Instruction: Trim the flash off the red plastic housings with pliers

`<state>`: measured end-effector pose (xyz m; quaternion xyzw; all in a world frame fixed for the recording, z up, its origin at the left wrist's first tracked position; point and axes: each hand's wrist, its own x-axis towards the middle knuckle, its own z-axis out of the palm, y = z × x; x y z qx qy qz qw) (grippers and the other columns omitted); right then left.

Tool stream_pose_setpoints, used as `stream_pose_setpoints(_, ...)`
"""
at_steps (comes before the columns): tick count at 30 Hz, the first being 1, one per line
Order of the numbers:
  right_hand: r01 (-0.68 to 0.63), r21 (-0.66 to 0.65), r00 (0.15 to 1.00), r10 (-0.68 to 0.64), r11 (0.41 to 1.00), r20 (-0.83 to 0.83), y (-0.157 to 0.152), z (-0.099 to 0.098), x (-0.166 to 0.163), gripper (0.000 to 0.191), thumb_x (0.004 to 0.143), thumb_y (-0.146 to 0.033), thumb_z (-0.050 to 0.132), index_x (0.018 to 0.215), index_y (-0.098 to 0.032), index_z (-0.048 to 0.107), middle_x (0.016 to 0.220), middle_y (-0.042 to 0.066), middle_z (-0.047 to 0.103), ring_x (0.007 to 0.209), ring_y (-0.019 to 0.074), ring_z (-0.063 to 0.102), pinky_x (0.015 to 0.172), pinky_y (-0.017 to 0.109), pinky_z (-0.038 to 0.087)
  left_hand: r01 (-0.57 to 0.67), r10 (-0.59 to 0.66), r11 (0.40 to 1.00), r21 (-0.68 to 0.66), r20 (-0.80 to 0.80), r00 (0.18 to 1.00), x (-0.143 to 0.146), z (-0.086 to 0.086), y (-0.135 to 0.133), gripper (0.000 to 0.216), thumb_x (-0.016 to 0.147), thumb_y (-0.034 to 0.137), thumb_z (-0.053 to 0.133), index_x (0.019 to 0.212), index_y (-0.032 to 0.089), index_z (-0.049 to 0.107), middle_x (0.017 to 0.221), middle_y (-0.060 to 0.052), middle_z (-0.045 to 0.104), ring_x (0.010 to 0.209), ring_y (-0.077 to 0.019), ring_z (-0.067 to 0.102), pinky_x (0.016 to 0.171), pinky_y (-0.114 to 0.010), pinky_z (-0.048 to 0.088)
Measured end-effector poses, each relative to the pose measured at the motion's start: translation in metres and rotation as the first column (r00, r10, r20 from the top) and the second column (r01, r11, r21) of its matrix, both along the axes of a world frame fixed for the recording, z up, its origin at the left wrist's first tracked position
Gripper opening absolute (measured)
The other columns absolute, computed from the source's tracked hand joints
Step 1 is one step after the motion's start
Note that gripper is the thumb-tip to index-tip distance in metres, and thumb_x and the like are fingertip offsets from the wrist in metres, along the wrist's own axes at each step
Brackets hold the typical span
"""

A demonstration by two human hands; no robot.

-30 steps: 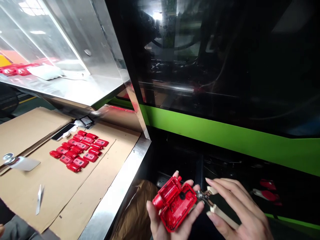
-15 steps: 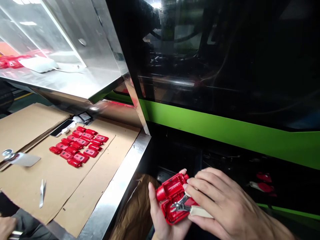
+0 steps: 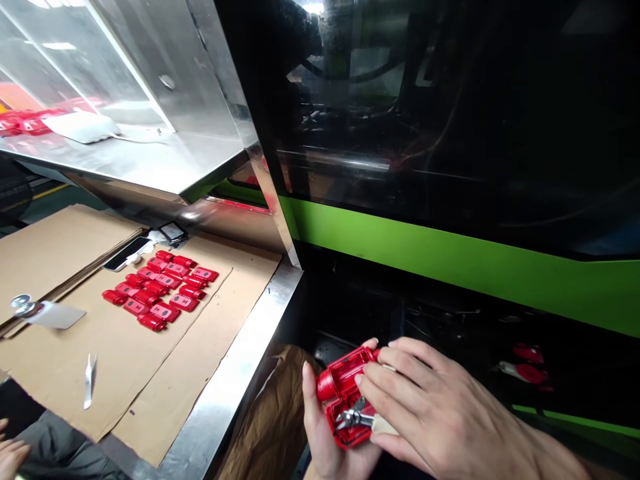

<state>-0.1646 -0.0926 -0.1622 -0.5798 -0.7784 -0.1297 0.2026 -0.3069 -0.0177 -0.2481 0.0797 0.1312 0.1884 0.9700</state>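
Note:
My left hand [image 3: 320,433] cradles a red plastic housing [image 3: 327,385] from below, its thumb along the left side. The housing's hollow inside faces up, with a ribbed round neck at the left. Closed around the pale handles of small cutting pliers [image 3: 353,419], my right hand [image 3: 435,407] covers the housing's right part. The pliers' metal jaws lie over the lower hollow of the housing; whether they touch plastic there I cannot tell.
On the cardboard-covered table [image 3: 55,360] lie several red plastic parts [image 3: 155,288] in rows, tweezers [image 3: 89,381] and a phone [image 3: 126,253]. Another person's hand [image 3: 13,457] shows at the lower left. Brown paper [image 3: 273,420] hangs beside the metal table edge. A black and green machine [image 3: 450,267] stands ahead.
My right hand and the pliers have shifted slightly left over the housing, covering more of it. The other person's hand at the lower left has moved. The view has shifted a little.

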Motion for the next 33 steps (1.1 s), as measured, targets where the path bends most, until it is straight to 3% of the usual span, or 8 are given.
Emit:
stream_pose_setpoints(11,0.006,-0.001,1.000,-0.006,1.000,-0.014,-0.004,0.000,-0.001,0.031,0.105,-0.023,0.046,0.104,-0.012,0.074,0.099,0.003,0.073,0.098,0.0209,0.062,0.103,0.040,0.041,0.044,-0.044,0.999,0.002,0.115,0.992,0.001,0.001,-0.003,0.079,0.097,0.072,0.034,0.141,0.012,0.061,0.137,-0.022,0.064,0.134,-0.0399,0.054,0.119,-0.054,0.036)
stream_pose_setpoints(19,-0.028,-0.042,1.000,0.028,0.999,-0.005,-0.007,0.005,0.000,0.027,0.104,-0.029,0.054,0.108,-0.010,0.072,0.101,0.003,0.072,0.098,0.0215,0.061,0.100,0.041,0.042,0.097,-0.057,0.982,-0.160,0.241,0.969,0.005,0.017,-0.011,0.079,0.100,0.069,0.029,0.129,0.007,0.070,0.137,-0.018,0.065,0.138,-0.0316,0.052,0.119,-0.041,0.038)
stream_pose_setpoints(24,-0.050,-0.067,0.999,0.049,0.996,-0.014,-0.007,0.007,0.001,0.025,0.103,-0.029,0.056,0.108,-0.010,0.071,0.099,0.002,0.070,0.094,0.0206,0.060,0.095,0.041,0.043,0.096,-0.064,0.974,-0.205,0.156,0.986,0.005,0.021,-0.016,0.080,0.100,0.069,0.028,0.121,0.007,0.075,0.131,-0.021,0.068,0.132,-0.0343,0.058,0.117,-0.046,0.040)
stream_pose_setpoints(29,-0.047,-0.052,0.997,0.043,0.998,-0.071,-0.008,0.007,-0.001,0.024,0.105,-0.022,0.049,0.106,-0.010,0.071,0.094,0.002,0.070,0.090,0.0196,0.059,0.087,0.041,0.043,0.109,-0.099,0.981,-0.159,0.072,0.993,0.007,0.033,-0.017,0.090,0.099,0.071,0.013,0.115,0.011,0.078,0.116,-0.011,0.076,0.131,-0.0427,0.056,0.111,-0.057,0.045)
stream_pose_setpoints(33,-0.092,-0.075,0.990,0.083,0.993,-0.115,-0.009,0.004,-0.002,0.018,0.100,-0.014,0.054,0.098,-0.010,0.071,0.081,0.001,0.066,0.076,0.0176,0.055,0.074,0.039,0.043,0.137,-0.128,0.964,-0.228,0.052,0.990,0.009,0.035,-0.019,0.090,0.098,0.073,0.017,0.106,0.009,0.080,0.119,-0.016,0.075,0.129,-0.0392,0.058,0.105,-0.052,0.051)
